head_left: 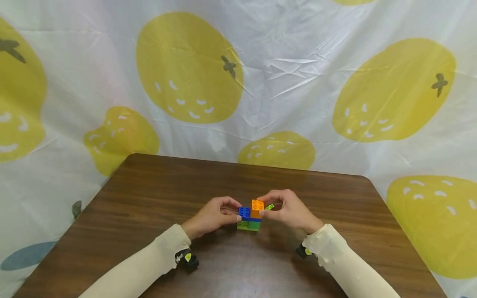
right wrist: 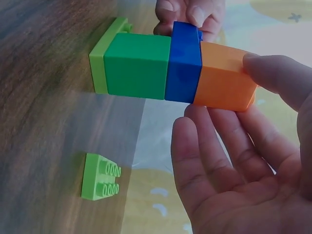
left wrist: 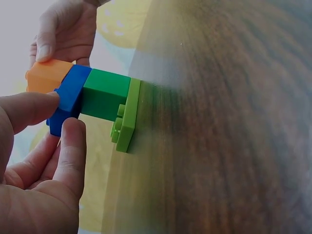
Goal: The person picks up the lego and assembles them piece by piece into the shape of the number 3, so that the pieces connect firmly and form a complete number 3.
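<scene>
No legible text; pale marks (head_left: 179, 257) on black wrist strap (head_left: 183, 252) too small.

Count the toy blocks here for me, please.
5: four stacked, bottom to top, light-green base, green block, blue block, orange block; one loose light-green block to their right. More may be hidden.

The right hand (right wrist: 248, 195) pinches the orange block (right wrist: 224, 75) atop a blue block (right wrist: 184, 66), green block (right wrist: 138, 66) and lime base (right wrist: 99, 70) on the surface (right wrist: 44, 122). The left hand (right wrist: 195, 13) touches the blue block's left end; a lime brick (right wrist: 91, 178) sits off to the right.
</scene>
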`<state>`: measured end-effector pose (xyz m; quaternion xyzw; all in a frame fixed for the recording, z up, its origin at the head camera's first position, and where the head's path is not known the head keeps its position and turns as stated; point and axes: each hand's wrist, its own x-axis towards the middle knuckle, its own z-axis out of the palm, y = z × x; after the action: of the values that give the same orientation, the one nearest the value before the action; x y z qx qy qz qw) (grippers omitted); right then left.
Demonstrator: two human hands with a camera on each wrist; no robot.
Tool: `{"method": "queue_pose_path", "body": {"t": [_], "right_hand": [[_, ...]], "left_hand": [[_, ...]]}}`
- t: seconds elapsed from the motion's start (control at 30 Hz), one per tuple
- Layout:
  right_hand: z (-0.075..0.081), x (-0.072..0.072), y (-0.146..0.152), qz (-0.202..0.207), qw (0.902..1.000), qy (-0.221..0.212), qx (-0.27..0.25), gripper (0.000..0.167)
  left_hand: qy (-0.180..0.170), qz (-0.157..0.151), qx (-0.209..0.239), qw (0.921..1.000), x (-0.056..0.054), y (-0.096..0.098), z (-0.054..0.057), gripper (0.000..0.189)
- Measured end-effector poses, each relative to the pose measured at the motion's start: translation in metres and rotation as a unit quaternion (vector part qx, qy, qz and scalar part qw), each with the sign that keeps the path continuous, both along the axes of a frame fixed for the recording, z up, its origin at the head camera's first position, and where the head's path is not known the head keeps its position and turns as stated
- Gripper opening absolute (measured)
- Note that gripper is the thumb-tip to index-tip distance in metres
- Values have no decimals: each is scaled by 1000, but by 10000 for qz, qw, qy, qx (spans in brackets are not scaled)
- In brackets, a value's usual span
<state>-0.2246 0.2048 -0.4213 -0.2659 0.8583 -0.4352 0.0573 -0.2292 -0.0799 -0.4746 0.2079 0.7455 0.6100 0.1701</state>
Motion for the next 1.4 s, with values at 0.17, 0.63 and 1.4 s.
{"method": "queue_pose_path", "body": {"t": [0.17,0.63,1.4], "right_hand": [[0,0,2,-62,9999,-38,128,34],[-3,-2,9,122,9998,-132,-22,33],[-9,-14,22,-495,9987,-64,52,35]], "left_hand": [[15,-33,-21,10000,-2,2,0,35],[72,-34,-56,10000,-2,4,3,36],[0,20,-14,10000,0,1,3,35]]}}
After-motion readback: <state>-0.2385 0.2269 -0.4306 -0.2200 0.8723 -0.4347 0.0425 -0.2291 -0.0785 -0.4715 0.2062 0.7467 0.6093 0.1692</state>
